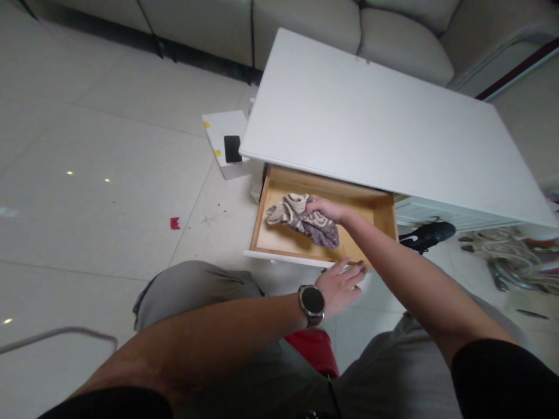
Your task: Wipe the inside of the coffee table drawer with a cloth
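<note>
My right hand (325, 209) grips a bundle of patterned knitted socks (312, 224), cream and greyish purple, inside the pulled-out wooden drawer (283, 251). Its fingers are closed on the bundle's upper part; whether the socks rest on the drawer bottom or hang just above it, I cannot tell. At the drawer's front edge, my left hand (343, 286) has its fingers spread and holds nothing. Contact between those fingertips and the drawer front is unclear. A round-faced watch (312, 299) is on my left wrist.
The drawer belongs to a white table (393, 128) in front of a light sofa (301, 23). A white box (225, 125) with a black phone-like object (233, 149) is to its left. A black shoe (428, 235) and tangled cords (506, 253) lie right. A red scrap (175, 223) lies on the tiles.
</note>
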Available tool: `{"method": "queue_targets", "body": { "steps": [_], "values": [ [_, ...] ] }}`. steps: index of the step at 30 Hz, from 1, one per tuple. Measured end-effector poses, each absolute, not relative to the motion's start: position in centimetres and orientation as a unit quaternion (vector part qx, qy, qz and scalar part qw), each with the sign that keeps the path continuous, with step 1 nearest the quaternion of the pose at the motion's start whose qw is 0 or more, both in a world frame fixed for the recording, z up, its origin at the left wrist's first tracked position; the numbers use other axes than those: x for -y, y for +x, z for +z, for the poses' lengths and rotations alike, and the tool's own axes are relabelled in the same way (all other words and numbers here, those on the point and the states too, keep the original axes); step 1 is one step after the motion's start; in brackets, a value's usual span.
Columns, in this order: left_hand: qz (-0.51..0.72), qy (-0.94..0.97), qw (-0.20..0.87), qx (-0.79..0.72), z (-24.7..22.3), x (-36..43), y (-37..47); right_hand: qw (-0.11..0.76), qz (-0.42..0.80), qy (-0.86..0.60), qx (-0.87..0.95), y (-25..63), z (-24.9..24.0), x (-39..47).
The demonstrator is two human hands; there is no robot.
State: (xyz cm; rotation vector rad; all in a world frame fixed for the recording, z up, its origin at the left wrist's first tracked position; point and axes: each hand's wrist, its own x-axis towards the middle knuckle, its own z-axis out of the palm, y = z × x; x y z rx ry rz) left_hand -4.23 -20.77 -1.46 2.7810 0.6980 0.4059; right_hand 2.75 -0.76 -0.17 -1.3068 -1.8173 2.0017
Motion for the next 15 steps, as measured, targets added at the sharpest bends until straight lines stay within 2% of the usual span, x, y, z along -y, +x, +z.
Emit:
{"method": "queue_targets", "body": {
  "steps": [3,7,10,15],
  "values": [
    [0.128,0.954,0.110,-0.246,-1.7,20.6,-4.5,0.077,0.500,-0.497,0.705,6.3,-1.7,0.1],
    [0.100,0.945,0.113,-0.290,-2.0,20.3,-4.4,-0.059,0.263,-0.527,0.806,8.0,-5.8,2.0],
    [0.063,0.943,0.105,-0.310,-2.0,20.0,-4.1,-0.160,0.206,-0.532,0.806,7.3,-8.6,3.6],
    [0.039,0.943,0.135,-0.301,-1.6,19.6,-4.1,-0.219,0.197,-0.531,0.794,4.5,-9.7,3.1]
  ]
}}
